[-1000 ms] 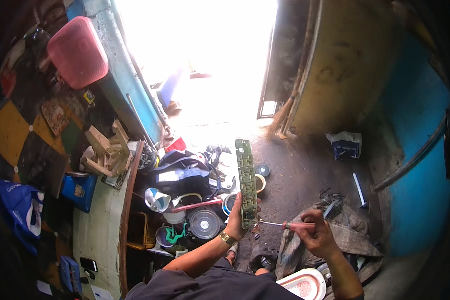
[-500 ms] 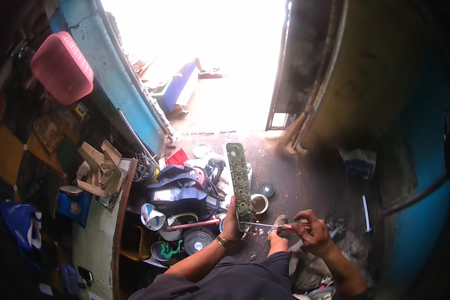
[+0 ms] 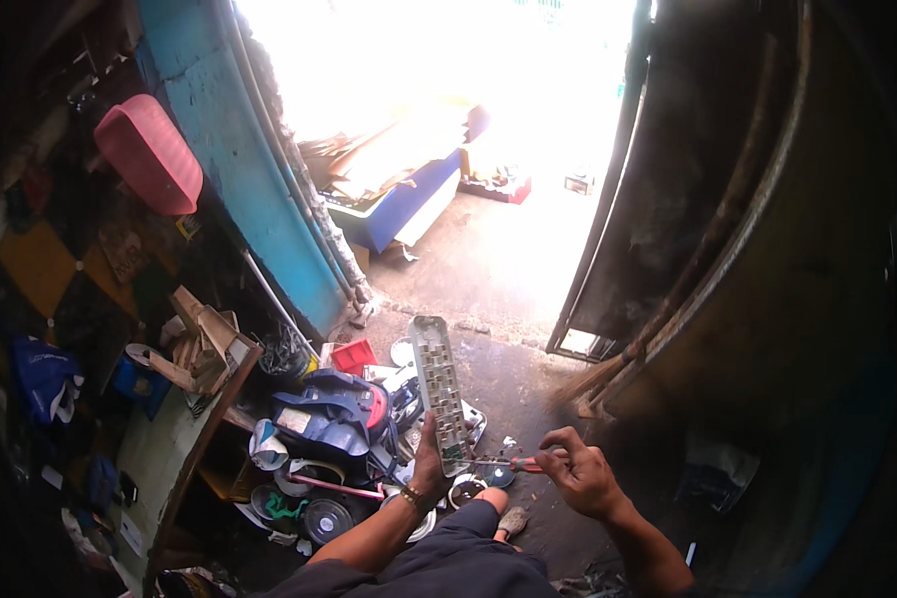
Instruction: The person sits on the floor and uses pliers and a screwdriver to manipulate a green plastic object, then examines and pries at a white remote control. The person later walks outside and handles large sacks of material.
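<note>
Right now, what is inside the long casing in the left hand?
Small pieces in rows show inside the casing; what lies beneath is covered. The left hand partly covers one edge.

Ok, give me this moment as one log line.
left hand: holds long open casing | right hand: grips red-handled screwdriver | tip: at casing's lower end | broom: beside doorway

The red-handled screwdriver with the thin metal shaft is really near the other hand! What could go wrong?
1. The red-handled screwdriver with a thin metal shaft might slip: it points across the lower end of the long, pale, open strip, toward the bare left hand, and could poke it.

2. The strip is held up in the air by that left hand, so a hard push from the right hand might knock it onto the dark floor.
</note>
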The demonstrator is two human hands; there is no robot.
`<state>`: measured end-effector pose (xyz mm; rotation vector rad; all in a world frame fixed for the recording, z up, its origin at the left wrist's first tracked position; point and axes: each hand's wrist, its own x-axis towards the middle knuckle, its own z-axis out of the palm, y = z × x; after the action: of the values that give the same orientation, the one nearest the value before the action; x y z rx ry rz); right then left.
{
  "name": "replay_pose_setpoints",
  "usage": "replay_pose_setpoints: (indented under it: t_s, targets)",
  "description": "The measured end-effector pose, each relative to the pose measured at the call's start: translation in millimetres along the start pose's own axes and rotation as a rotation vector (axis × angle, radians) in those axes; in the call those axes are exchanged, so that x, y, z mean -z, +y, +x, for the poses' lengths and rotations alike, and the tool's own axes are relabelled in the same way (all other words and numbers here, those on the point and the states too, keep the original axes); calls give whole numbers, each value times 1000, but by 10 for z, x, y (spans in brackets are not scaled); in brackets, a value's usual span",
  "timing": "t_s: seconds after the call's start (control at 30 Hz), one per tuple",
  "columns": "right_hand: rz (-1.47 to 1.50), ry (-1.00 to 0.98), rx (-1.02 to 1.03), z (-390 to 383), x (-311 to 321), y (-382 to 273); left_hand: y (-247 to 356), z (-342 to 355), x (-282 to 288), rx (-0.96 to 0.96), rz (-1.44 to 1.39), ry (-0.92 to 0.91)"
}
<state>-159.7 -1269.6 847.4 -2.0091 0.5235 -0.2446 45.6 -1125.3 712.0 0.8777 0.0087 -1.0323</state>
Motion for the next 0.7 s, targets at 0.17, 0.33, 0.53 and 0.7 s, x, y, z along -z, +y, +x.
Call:
replay_pose_setpoints:
  t_s: [0.17, 0.33, 0.53, 0.7]
  targets:
    - [175, -33, 142, 697, 531, 169, 81, 547, -361, -99, -71, 17]
    - [138, -164, 124, 1589, 957, 397, 307, 1225, -683, -179, -198, 40]
    - [-199, -230, 108, 3145, 1400, 473, 805, 2566, -938, -266, -288, 79]
    - [31, -200, 283, 4558, 1644, 505, 1304, 3734, -996, -365, -346, 25]
